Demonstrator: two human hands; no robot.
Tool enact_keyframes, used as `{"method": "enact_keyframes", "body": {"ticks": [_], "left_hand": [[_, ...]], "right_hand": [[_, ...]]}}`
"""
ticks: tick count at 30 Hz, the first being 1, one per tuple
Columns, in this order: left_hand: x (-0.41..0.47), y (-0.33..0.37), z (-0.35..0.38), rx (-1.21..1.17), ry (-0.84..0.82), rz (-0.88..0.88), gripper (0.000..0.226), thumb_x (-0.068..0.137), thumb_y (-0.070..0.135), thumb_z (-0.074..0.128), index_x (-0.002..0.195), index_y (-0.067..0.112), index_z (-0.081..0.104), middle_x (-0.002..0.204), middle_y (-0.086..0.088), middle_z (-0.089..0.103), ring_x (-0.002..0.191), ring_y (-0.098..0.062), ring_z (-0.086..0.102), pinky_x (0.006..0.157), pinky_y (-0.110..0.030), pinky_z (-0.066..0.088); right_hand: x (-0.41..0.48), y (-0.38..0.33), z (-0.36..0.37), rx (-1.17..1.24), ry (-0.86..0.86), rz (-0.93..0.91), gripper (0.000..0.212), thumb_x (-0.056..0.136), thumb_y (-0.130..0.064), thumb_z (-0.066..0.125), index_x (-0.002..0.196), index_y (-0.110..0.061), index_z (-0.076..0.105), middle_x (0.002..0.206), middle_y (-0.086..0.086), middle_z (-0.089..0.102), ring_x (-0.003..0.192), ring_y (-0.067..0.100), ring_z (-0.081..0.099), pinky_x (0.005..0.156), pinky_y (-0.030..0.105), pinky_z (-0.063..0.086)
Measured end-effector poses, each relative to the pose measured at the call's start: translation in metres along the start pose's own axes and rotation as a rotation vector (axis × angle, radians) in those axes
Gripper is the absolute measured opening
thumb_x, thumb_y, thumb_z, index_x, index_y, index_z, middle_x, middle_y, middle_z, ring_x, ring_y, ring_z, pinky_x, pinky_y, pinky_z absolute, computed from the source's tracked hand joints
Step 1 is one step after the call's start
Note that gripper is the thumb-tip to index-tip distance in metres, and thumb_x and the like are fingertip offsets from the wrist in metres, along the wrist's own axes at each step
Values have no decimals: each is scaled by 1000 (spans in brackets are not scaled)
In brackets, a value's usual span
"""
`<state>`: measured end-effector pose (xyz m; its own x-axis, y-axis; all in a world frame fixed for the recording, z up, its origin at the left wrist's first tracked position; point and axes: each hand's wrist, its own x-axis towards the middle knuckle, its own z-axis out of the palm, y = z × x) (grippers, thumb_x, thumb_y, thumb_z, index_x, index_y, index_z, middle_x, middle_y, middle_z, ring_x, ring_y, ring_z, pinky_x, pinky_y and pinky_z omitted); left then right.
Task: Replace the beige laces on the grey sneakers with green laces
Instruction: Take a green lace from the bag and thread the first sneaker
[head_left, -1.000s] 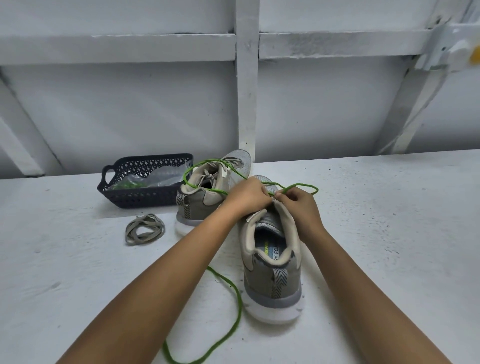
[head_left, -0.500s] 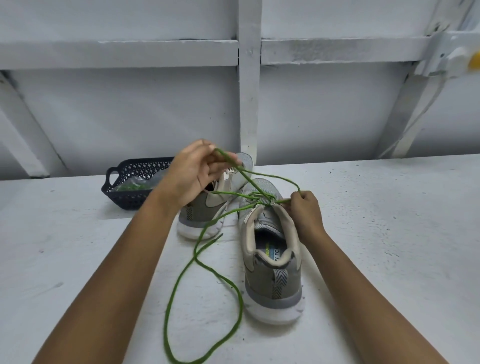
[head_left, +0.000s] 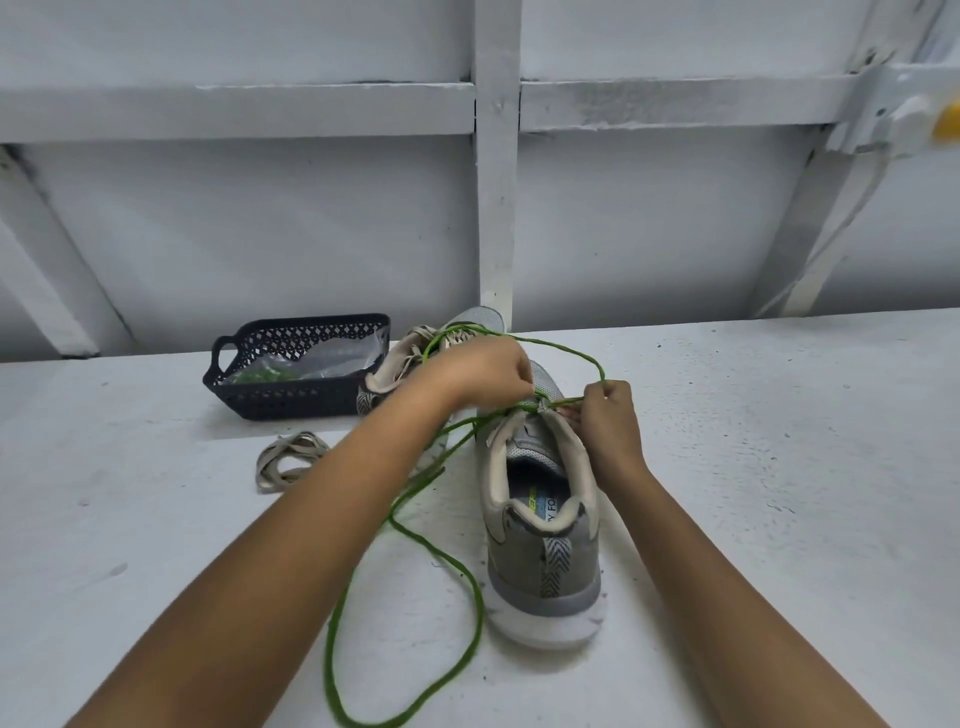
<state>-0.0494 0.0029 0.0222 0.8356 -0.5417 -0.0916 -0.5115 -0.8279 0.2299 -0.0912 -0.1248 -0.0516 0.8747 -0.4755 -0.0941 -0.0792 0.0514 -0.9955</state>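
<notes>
Lowered since half a second ago, my left hand (head_left: 488, 371) is back at the top eyelets instead of hauling upward. Nearest me, the green lace (head_left: 470, 582) trails in a slack loop over the tabletop (head_left: 779, 467). It looks soft, light and floppy, so I judge it best pinched close to the eyelets. The near sneaker (head_left: 545, 545) stands heel toward me. Both hands are curled on the lace above its tongue, my right hand (head_left: 610, 421) pinching a strand. A removed beige lace (head_left: 291, 460) lies to the left. Beyond, the far sneaker (head_left: 395, 364) seems beige-laced. The dark basket (head_left: 291, 400) holds a clear bag (head_left: 332, 358) with something green inside.
</notes>
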Motion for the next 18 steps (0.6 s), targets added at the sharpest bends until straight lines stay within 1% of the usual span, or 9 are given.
{"method": "enact_keyframes", "body": {"ticks": [2, 5, 7, 9, 10, 12, 14, 16, 18], "left_hand": [[15, 7, 12, 115, -29, -27, 11, 85, 17, 52, 79, 18, 61, 92, -11, 65, 89, -26, 61, 72, -33, 48], [22, 14, 19, 166, -38, -84, 22, 84, 10, 50, 63, 10, 44, 92, -20, 61, 79, -29, 53, 63, -29, 39], [24, 14, 20, 154, -1, -83, 13, 84, 10, 51, 73, 6, 54, 89, -15, 61, 79, -27, 53, 64, -29, 39], [26, 9, 23, 90, 51, -71, 17, 83, 11, 53, 89, 6, 67, 94, -9, 66, 86, -25, 60, 67, -30, 45], [26, 5, 24, 45, 82, -70, 18, 82, 11, 54, 89, 9, 70, 96, -8, 69, 90, -25, 62, 71, -30, 48], [22, -1, 23, -69, 156, -53, 13, 81, 11, 56, 76, 16, 68, 92, -4, 70, 89, -21, 62, 75, -29, 50], [13, -6, 18, -217, 204, -31, 13, 81, 11, 57, 74, 16, 66, 81, 0, 67, 78, -14, 59, 68, -24, 45], [-2, -14, 9, -439, 196, 7, 11, 81, 14, 60, 73, 13, 67, 70, 3, 61, 66, -9, 52, 63, -25, 41], [-21, -26, -4, -675, 150, 84, 11, 79, 18, 63, 68, 17, 66, 64, 10, 59, 64, -5, 51, 63, -24, 40]], "right_hand": [[0, 0, -1, 7, -9, -11, 9, 98, -12, 33, 102, -7, 39, 72, 5, 59, 58, 11, 58, 43, 10, 44], [0, 2, -1, 0, -15, -26, 9, 100, -15, 34, 102, -8, 39, 73, 5, 60, 60, 11, 59, 45, 9, 44], [1, 4, -1, -11, -19, -32, 10, 101, -18, 36, 103, -9, 39, 76, 6, 62, 62, 11, 61, 46, 9, 45], [2, 5, -1, -20, -24, -32, 10, 101, -19, 37, 103, -9, 39, 77, 6, 64, 63, 11, 61, 47, 9, 45], [2, 5, -1, -23, -24, -31, 10, 100, -18, 37, 103, -9, 40, 77, 6, 64, 63, 11, 61, 47, 8, 44], [1, 4, -2, -40, -23, -32, 10, 99, -16, 38, 102, -7, 42, 74, 4, 62, 62, 9, 59, 45, 7, 42], [-1, 2, -3, -69, -20, -49, 11, 98, -13, 39, 99, -4, 45, 72, 1, 60, 59, 6, 56, 41, 6, 38], [-1, 2, -4, -79, -19, -57, 10, 97, -11, 40, 98, -4, 47, 71, -1, 58, 57, 3, 52, 39, 5, 35], [-1, 2, -4, -67, -20, -43, 12, 97, -10, 40, 100, -3, 48, 72, 1, 58, 57, 3, 51, 39, 5, 35]]}}
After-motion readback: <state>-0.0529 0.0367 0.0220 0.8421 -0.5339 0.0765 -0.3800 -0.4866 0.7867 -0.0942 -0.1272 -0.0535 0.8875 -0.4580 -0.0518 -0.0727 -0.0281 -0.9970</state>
